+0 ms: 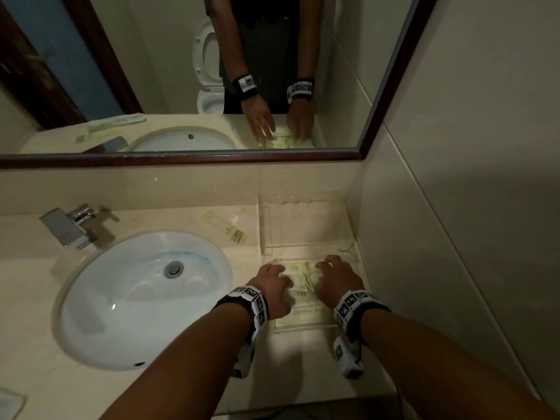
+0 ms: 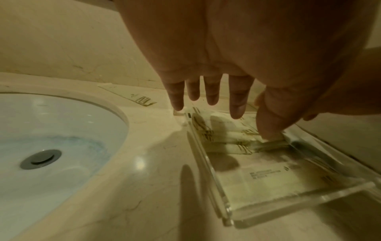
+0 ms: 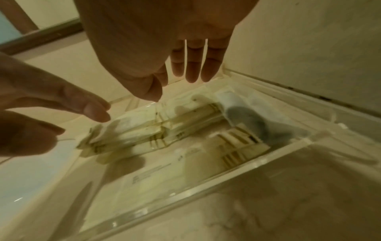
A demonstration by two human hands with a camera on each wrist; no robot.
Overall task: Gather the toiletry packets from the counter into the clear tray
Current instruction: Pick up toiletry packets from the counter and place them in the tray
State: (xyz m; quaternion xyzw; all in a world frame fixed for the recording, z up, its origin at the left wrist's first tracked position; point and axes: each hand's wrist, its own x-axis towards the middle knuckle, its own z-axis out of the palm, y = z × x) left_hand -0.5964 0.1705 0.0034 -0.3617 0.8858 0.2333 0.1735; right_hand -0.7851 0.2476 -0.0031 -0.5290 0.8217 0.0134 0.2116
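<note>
A clear tray sits on the beige counter by the right wall, with several cream toiletry packets piled at its far end. My left hand is over the pile's left side, fingers straight. In the left wrist view the left hand hangs over the packets in the tray, its thumb touching them. My right hand is over the pile's right side. In the right wrist view the right hand hovers above the packets with straight fingers. One long packet lies loose on the counter.
A second clear tray stands just behind the first, against the backsplash. The white sink and chrome faucet are to the left. The tiled wall closes the right side, and a mirror hangs above.
</note>
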